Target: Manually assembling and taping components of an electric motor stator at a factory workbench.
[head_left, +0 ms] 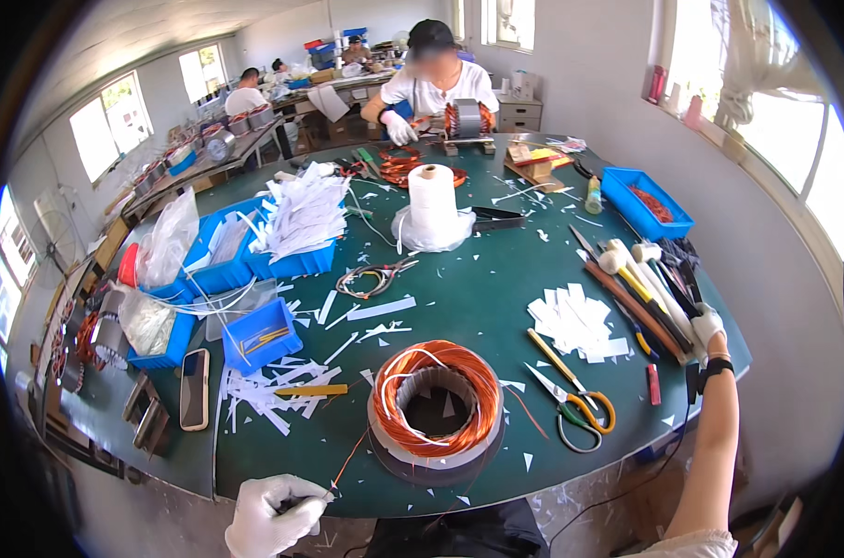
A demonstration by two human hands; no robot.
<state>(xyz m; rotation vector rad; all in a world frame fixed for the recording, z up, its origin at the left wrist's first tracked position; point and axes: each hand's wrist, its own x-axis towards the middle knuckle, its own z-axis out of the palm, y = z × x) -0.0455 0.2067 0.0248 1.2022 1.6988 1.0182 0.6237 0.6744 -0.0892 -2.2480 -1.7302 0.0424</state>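
Note:
In front of me stands a motor stator [437, 398], a ring wound with orange copper wire and tied with white cord. From it a thin copper wire [350, 459] runs to my left hand [275, 513], which is white-gloved and pinches the wire's end at the table's front edge. My right hand [709, 325], gloved and with a dark wristband, reaches to the table's right edge. Its fingers look closed at the end of a black-handled tool [690, 283], whose kind is hidden. Beside it lie mallets [615, 262] and a brown rod [637, 305].
Scissors [580, 409] and white paper slips [578, 321] lie right of the stator. Blue bins [292, 260], a phone [195, 391] and a blue tray [262, 337] are at left. Beyond the white thread cone [431, 200], a co-worker [440, 84] handles another stator [466, 121].

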